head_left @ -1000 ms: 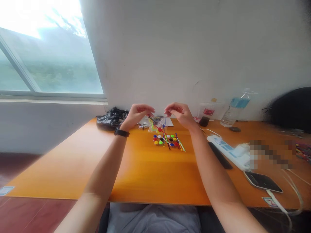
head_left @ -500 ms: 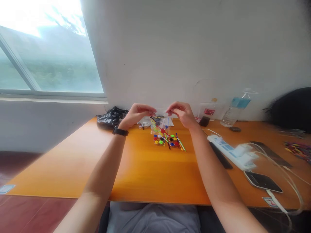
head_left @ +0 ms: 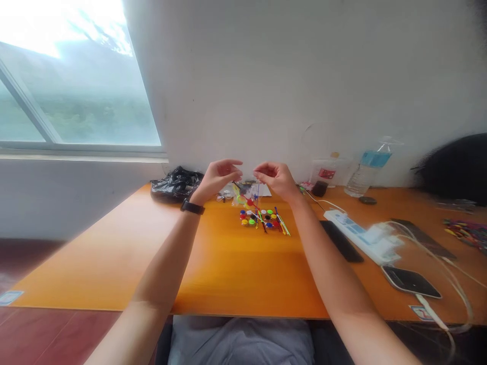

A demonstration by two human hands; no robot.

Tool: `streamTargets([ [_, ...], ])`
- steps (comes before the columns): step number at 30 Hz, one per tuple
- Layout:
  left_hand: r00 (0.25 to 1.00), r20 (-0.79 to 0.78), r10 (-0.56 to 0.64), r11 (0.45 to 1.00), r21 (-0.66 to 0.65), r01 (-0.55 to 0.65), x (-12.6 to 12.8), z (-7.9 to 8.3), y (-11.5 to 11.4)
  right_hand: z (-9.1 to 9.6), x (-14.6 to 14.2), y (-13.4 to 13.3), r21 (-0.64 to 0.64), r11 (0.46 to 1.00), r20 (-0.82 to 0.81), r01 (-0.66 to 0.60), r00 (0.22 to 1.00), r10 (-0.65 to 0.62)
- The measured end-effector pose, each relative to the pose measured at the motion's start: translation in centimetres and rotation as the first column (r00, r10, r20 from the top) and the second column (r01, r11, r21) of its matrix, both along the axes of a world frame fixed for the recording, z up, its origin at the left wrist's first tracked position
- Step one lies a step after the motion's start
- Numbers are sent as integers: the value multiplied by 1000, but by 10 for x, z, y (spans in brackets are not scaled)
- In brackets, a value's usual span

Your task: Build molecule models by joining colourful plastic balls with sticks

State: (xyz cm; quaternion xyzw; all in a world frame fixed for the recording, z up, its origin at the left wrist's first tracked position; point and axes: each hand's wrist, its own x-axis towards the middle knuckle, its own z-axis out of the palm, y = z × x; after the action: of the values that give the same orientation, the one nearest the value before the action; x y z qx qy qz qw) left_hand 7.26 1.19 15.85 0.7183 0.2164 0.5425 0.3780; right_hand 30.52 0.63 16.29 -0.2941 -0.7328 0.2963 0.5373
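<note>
A clear plastic bag [head_left: 247, 195] hangs upright between my hands, with yellow, red and blue plastic pieces showing through it. My left hand [head_left: 220, 177] pinches its upper left edge between thumb and fingers, a black band on that wrist. At the upper right edge, my right hand [head_left: 277, 178] pinches in the same way. Below the bag, several round coloured caps [head_left: 251, 222] lie in rows on the wooden table [head_left: 228, 274]. Thin coloured sticks with arrow-like ends [head_left: 282, 223] lie beside the caps, angled on the tabletop.
A crumpled black plastic bag [head_left: 175, 183] rests at the back left. On the right are a white power strip [head_left: 357, 235], a plugged-in phone [head_left: 411, 281], loose cables and a water bottle [head_left: 361, 175]. A pile of coloured pieces [head_left: 466, 233] lies farther right.
My right hand has moved a little left, so both hands are closer together. The bag's upper edges have drawn nearer each other. The caps and sticks on the table stay put.
</note>
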Motion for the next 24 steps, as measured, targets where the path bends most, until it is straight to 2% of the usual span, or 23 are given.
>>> streamTargets([
  [4, 996, -82, -43, 999, -12, 43, -2, -5, 4, 2, 1, -4, 5, 999, 19, -42, 999, 42],
  [12, 1000, 23, -4, 999, -49, 6, -8, -7, 6, 0, 5, -2, -42, 993, -120, -112, 987, 106],
  [17, 999, -1, 50, 999, -8, -50, -6, -3, 1, -3, 2, 2, -108, 981, -215, -162, 967, 136],
  [21, 1000, -4, 12, 1000, -11, -12, -3, 0, -1, 0, 0, -2, -115, 985, -200, -130, 974, 105],
  [24, 999, -36, -37, 999, -40, 36, -3, -1, 0, 1, 1, -3, -130, 989, -74, -72, 995, 63],
])
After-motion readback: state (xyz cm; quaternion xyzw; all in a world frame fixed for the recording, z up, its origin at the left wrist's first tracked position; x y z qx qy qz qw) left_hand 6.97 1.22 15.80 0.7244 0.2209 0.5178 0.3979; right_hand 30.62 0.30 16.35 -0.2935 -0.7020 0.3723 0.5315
